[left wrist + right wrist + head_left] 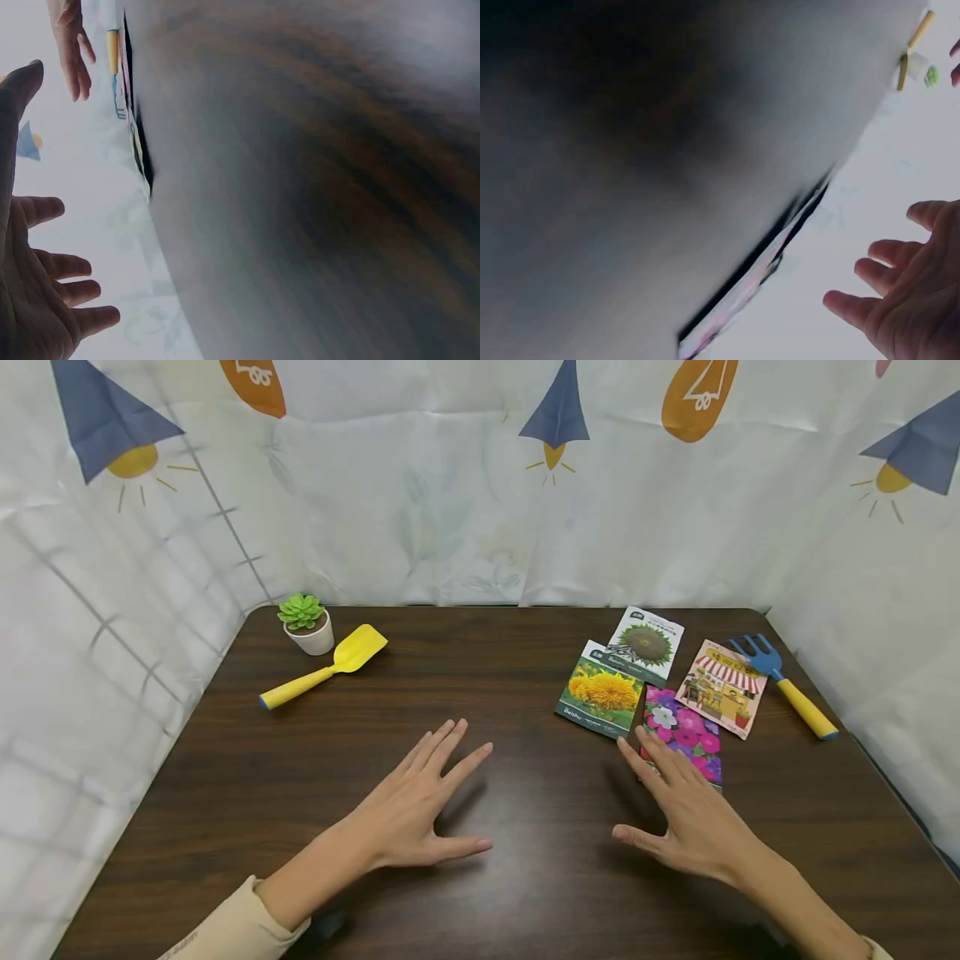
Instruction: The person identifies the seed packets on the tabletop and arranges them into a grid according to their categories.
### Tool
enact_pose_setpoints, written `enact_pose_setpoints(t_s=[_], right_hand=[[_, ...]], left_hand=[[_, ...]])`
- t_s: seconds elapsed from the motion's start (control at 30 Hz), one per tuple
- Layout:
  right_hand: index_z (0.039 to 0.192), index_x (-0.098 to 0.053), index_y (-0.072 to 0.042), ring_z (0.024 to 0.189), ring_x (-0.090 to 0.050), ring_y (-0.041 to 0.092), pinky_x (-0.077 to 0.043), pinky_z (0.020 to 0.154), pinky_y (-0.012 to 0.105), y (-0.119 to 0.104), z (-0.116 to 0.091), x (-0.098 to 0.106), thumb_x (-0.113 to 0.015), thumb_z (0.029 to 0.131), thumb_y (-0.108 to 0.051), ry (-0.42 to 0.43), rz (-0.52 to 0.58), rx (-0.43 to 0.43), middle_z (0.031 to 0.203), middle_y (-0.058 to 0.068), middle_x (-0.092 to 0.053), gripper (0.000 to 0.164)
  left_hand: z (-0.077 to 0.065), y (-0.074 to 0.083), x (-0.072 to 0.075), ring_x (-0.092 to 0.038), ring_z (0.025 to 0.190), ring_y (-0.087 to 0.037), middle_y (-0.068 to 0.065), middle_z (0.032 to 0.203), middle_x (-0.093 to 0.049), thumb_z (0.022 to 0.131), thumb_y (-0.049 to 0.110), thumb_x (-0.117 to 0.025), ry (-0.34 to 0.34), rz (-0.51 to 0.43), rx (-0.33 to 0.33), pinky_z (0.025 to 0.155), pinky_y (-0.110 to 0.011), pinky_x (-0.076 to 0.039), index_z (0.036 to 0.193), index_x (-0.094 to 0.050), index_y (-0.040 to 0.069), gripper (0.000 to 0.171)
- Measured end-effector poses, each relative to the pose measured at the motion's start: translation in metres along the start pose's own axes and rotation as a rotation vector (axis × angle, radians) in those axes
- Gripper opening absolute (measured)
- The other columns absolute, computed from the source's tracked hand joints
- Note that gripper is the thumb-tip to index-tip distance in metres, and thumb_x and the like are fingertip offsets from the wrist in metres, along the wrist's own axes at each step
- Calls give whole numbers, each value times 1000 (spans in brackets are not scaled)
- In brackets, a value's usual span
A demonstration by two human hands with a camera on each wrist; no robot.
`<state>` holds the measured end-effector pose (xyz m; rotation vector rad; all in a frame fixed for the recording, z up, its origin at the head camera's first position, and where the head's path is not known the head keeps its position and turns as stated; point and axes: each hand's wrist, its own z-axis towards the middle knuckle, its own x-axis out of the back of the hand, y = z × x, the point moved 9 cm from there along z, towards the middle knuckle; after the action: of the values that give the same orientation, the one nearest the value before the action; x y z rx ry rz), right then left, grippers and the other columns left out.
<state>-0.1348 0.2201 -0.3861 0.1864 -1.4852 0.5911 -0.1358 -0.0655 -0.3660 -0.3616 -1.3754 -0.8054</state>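
Observation:
Both hands hover over the dark table with fingers spread and nothing held. My left hand (408, 806) is left of the table's middle, its fingers pointing forward. On the right, my right hand (693, 818) overlaps the lower part of a seed packet with pink and purple flowers (686, 731) in the head view. Beside that packet lie a yellow-flower seed packet (602, 692), a sunflower seed packet (647, 643) and a pink packet with a striped awning picture (722, 687). A small blue hand rake with a yellow handle (806, 708) rests partly on the pink packet.
At the back left stands a small potted succulent (309, 625). A yellow toy shovel (330, 668) lies just in front of it, blade toward the right. A white patterned curtain (450, 502) surrounds the table (480, 685) at the back and sides.

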Motion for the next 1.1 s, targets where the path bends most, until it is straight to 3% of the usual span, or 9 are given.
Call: enact_pose_setpoints(t_s=[0.3,0.6,0.83,1.1], right_hand=[[165,-22,-23,147,-32,45,-38,104,71,18,-6,6,-78,87,-53,35,59,-37,168,14,-22,101],[165,-21,-23,143,-34,53,-35,103,76,39,-7,7,-76,90,-49,1,112,-112,165,21,-25,96],[164,-25,-21,142,-34,54,-35,102,76,49,-5,10,-76,92,-42,15,146,-88,164,23,-26,90],[162,-29,-14,143,-34,52,-34,102,77,60,0,9,-77,92,-38,7,173,-63,163,24,-29,88]], left_hand=[[25,4,-11,-20,156,-34,-12,170,-16,89,74,-60,-40,-185,2,118,-58,-32,164,-23,26,96],[58,2,-26,-22,155,-31,-11,169,-20,91,68,-61,-72,-302,7,117,-58,-34,163,-27,24,91],[84,-2,-37,-25,153,-26,-13,168,-22,92,63,-65,-124,-400,13,113,-54,-40,162,-30,24,88],[117,-7,-48,-26,152,-28,-15,165,-26,94,57,-66,-125,-463,17,115,-56,-37,160,-34,17,84]])
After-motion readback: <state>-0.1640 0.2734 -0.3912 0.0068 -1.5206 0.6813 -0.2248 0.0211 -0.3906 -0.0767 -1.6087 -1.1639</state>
